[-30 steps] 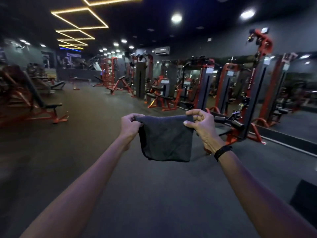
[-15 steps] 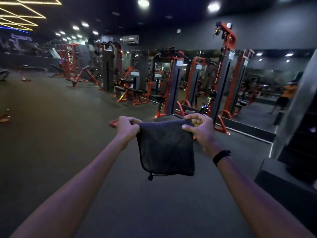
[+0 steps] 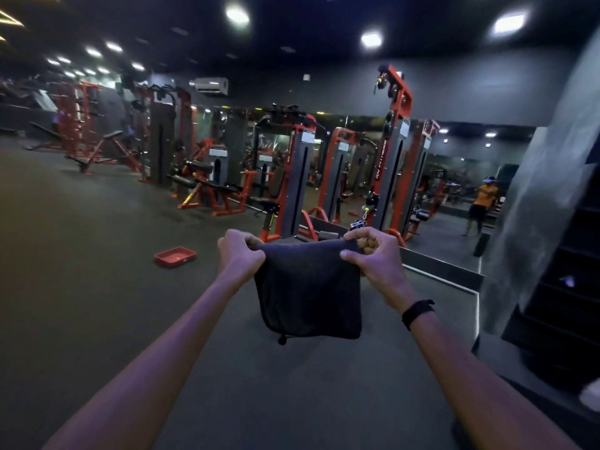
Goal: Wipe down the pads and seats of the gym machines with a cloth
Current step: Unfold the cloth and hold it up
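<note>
1. Two hands, both mine, arms stretched forward at chest height over the dark gym floor (image 3: pixel 97 287).
2. Left hand (image 3: pixel 239 253): fingers curled tight, pinching the upper left corner of the cloth (image 3: pixel 308 293).
3. Right hand (image 3: pixel 373 258): thumb and curled fingers pinching the upper right corner; a black wristband (image 3: pixel 417 313) sits on that wrist.
4. Cloth: dark, folded to a rough square, hanging between my two hands with its top edge pulled taut; a small loop or tag dangles at the lower left corner. It touches nothing but my hands.
5. Gym machines (image 3: pixel 292 177): a row of red-and-black weight-stack stations along the mirrored wall ahead, well apart from the cloth; black pads and seats show on the nearer ones.
6. Red tray (image 3: pixel 175 256): lying flat on the floor, left of my left hand, apart from the machines.
7. Mirror (image 3: pixel 470 190): on the right, it reflects a person in an orange top (image 3: pixel 485 198).
8. Ceiling lights (image 3: pixel 370 39): several, lit.
</note>
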Available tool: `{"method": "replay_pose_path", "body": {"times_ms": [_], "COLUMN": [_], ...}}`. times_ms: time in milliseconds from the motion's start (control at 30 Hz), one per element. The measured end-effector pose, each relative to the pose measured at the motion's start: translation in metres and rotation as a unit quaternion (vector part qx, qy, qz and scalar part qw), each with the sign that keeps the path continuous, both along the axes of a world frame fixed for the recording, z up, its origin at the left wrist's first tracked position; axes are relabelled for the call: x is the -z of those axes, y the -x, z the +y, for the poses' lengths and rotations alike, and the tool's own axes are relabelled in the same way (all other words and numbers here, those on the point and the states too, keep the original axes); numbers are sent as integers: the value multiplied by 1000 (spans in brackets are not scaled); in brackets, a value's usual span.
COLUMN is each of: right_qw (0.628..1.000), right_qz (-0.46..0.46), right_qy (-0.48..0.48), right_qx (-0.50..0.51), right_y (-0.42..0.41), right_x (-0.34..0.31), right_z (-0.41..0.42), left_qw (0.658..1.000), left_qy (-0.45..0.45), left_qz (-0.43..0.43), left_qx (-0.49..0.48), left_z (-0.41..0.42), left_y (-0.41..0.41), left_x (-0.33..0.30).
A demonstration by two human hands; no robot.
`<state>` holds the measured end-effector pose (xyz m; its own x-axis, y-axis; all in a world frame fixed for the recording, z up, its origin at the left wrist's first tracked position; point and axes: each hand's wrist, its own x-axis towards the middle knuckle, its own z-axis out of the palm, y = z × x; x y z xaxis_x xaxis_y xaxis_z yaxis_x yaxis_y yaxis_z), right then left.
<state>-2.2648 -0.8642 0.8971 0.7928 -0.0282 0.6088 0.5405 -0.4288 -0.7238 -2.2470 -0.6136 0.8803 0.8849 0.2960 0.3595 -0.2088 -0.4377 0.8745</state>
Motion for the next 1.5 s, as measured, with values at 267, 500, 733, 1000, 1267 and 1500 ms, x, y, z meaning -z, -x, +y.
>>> {"method": "replay_pose_path", "body": {"times_ms": [267,500,733,1000,1267,1500], "right_qw": [997,996,995,996,993,993], "right_qz": [41,60,50,45,73,44], "right_qy": [-41,-46,-68,-68,-86,-52], "right_qx": [40,56,53,45,37,95], "right_y": [-109,-202,-318,-442,-550,-656], "right_x": [54,87,74,62,86,73], "right_z": [-48,-86,-141,-189,-185,-185], "left_qw": [991,972,932,892,849,797], "left_qy": [75,170,311,412,452,492], "left_qz": [89,133,128,111,203,251], "left_qx": [68,92,136,148,181,244], "left_z": [-44,-93,-158,-221,-212,-220], "left_y": [-135,-230,-351,-458,-555,-676], "left_x": [62,103,93,94,116,113]}}
